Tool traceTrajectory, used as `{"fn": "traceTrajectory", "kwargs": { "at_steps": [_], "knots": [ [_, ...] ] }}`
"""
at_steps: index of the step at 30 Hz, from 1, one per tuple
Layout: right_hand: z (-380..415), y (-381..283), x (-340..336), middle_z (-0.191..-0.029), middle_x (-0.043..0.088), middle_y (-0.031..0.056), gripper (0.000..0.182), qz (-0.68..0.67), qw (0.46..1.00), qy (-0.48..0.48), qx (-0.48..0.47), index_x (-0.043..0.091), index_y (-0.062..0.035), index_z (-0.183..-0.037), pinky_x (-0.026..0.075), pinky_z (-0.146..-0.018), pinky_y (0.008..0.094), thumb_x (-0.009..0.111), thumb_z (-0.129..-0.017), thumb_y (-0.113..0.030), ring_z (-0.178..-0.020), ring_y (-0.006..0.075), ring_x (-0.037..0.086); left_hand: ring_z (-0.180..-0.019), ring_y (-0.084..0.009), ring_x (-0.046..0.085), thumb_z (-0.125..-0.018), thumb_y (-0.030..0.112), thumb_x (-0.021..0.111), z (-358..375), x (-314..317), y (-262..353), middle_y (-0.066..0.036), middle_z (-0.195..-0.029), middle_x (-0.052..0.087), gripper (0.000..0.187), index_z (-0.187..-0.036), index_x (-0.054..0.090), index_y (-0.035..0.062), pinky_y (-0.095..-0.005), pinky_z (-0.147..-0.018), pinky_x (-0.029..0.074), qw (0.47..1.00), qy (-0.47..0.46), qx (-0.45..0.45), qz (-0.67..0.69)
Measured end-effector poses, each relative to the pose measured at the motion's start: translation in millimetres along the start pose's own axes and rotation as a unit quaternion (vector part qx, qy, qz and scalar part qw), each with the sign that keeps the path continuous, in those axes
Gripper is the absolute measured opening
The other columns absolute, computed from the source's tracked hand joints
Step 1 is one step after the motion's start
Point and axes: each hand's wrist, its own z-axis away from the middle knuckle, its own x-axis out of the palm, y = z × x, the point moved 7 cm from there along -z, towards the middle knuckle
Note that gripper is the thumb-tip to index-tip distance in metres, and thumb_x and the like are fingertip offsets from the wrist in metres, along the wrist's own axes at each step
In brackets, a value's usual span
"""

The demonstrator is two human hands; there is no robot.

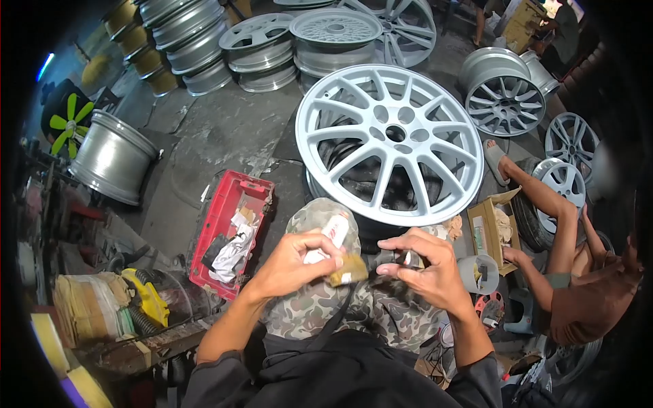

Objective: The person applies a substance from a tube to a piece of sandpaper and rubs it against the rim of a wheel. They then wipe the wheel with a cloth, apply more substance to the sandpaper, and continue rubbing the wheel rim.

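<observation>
No text, brand or number is legible. Markings noted: a small white bottle-like container (335,231) with a reddish tip, held in the left hand (294,264), bears red print along its side; the characters are too small and blurred to read. A yellow-brown, block-shaped piece (354,265) at the same hand's fingertips carries a small white patch on its lower edge; whether this is a label cannot be determined. An open brown cardboard box (485,216) shows a pale, greenish panel on one side, its content unresolved.
</observation>
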Motion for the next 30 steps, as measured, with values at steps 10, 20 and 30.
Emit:
{"fn": "traceTrajectory", "kwargs": {
  "at_steps": [10,20,30],
  "knots": [
    [3.8,6.2,3.1,-0.092,0.071,0.0058,0.041,-0.117,0.992,-0.044,0.0,0.078,-0.0084,-0.114,0.048,-0.069,0.0294,0.089,-0.074,-0.009,-0.079,0.0147,0.062,-0.084,-0.0184,0.062,-0.083,0.007,0.074,5.5,38.5,42.3,-0.006,-0.089,0.062,0.007,-0.09,0.075,0.0045,-0.033,-0.072,0.047,0.967,-0.243,0.027,-0.071],
    [55.6,57.0,22.2,-0.072,0.07,0.0104,0.026,-0.127,0.979,-0.061,0.148,0.073,-0.0012,-0.095,0.048,-0.057,0.0345,0.076,-0.093,-0.027,-0.062,0.0175,0.064,-0.078,-0.0291,0.062,-0.076,0.009,0.074,-4.1,74.4,35.2,-0.011,-0.085,0.059,0.013,-0.088,0.075,0.0049,-0.0388,-0.068,0.047,0.922,-0.281,0.034,-0.263],
    [136.7,58.4,7.6,-0.083,0.065,0.0025,0.037,-0.205,0.954,0.065,0.208,0.071,-0.0047,-0.113,0.044,-0.061,0.0285,0.083,-0.086,-0.027,-0.069,0.0094,0.056,-0.079,-0.0221,0.064,-0.078,0.009,0.078,-20.5,143.7,33.9,-0.006,-0.092,0.063,0.011,-0.088,0.076,0.0075,-0.0327,-0.065,0.05,0.858,-0.45,-0.024,-0.248]
  ]
}}
